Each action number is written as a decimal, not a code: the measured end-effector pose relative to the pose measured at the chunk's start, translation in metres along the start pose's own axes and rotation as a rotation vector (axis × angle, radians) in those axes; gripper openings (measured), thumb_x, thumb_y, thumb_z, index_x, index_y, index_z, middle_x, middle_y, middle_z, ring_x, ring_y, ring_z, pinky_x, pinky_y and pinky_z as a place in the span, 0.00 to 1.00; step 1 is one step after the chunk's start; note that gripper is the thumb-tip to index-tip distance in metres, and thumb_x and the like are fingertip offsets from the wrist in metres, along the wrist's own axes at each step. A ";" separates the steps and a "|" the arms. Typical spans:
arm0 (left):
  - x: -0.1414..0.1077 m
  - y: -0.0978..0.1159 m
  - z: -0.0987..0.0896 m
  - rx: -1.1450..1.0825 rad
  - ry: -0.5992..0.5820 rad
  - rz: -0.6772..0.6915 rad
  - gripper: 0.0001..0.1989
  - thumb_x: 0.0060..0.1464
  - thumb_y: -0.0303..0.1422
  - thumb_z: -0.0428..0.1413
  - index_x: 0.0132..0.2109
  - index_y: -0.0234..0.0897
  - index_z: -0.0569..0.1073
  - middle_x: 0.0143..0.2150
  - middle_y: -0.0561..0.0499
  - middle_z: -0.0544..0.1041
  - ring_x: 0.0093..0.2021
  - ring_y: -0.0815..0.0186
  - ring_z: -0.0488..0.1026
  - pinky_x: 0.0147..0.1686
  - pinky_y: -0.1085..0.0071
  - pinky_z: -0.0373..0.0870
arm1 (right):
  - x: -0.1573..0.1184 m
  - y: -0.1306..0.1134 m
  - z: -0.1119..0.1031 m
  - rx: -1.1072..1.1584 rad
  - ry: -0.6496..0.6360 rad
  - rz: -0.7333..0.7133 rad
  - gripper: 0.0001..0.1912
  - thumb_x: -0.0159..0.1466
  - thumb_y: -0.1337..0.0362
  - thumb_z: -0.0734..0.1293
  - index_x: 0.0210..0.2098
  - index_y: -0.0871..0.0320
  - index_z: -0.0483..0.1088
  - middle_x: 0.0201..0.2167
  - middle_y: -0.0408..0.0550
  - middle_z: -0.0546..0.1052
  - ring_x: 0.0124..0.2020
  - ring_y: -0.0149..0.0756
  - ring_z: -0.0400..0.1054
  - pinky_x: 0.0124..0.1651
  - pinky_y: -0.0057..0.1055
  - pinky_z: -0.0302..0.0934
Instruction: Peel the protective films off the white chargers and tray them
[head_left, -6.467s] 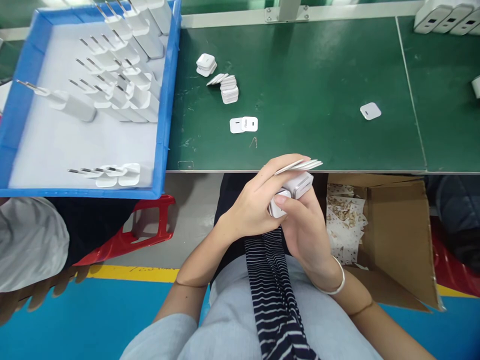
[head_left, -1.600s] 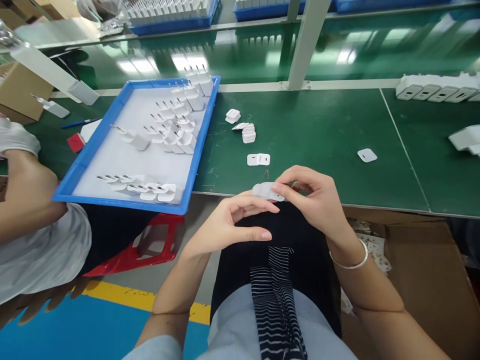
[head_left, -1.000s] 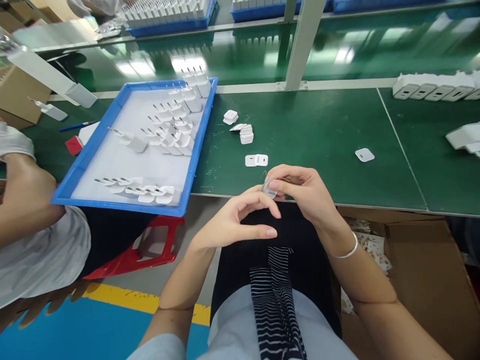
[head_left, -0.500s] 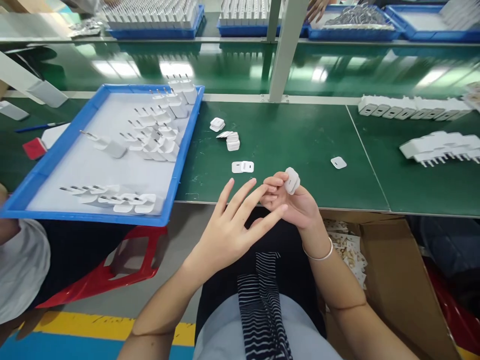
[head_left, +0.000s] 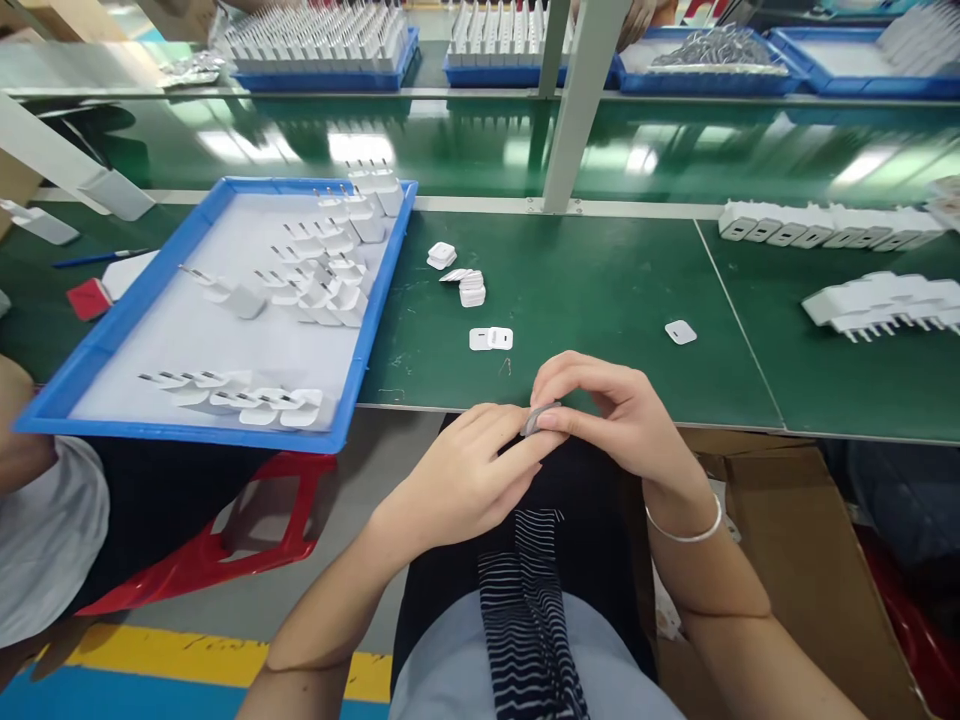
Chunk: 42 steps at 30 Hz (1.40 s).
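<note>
Because my right hand (head_left: pixel 630 425) has only thumb and fingertips closed around a small stack of thin, rounded plastic plates (head_left: pixel 540 418), grey in shadow and turned nearly edge-on, a looser squeeze could let the smooth pieces slide apart. My left hand (head_left: pixel 457 485) lies back-up alongside, fingers bent close together and reaching the stack's other side; I cannot tell whether it grips anything. The stack is right by the front edge of the green tabletop (head_left: pixel 585 300), so a slipped piece might drop into my lap. Sweeping my knuckles forward could scatter two overlapping white slotted plates (head_left: pixel 480 340). The shallow blue plastic tray (head_left: pixel 187 432) juts past the edge; a forearm's knock could topple its white plugs (head_left: pixel 347 303).
</note>
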<state>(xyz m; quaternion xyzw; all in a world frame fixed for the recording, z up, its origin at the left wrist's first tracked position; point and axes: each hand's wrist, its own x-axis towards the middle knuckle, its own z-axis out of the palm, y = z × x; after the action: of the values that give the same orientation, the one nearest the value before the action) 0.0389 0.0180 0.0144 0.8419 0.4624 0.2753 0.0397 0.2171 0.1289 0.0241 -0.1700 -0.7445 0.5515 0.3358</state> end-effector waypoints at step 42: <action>-0.026 -0.040 0.027 -0.791 0.315 -0.722 0.10 0.56 0.37 0.64 0.44 0.38 0.80 0.50 0.45 0.77 0.45 0.62 0.81 0.52 0.67 0.80 | -0.009 0.038 -0.059 -0.300 0.593 0.181 0.14 0.63 0.54 0.71 0.45 0.53 0.79 0.46 0.50 0.82 0.46 0.39 0.76 0.49 0.36 0.69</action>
<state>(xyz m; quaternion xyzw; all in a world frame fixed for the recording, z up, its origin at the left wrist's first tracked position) 0.0113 0.0248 -0.0320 0.4997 0.5833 0.5194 0.3747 0.2598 0.1778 -0.0039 -0.4358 -0.6692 0.3901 0.4584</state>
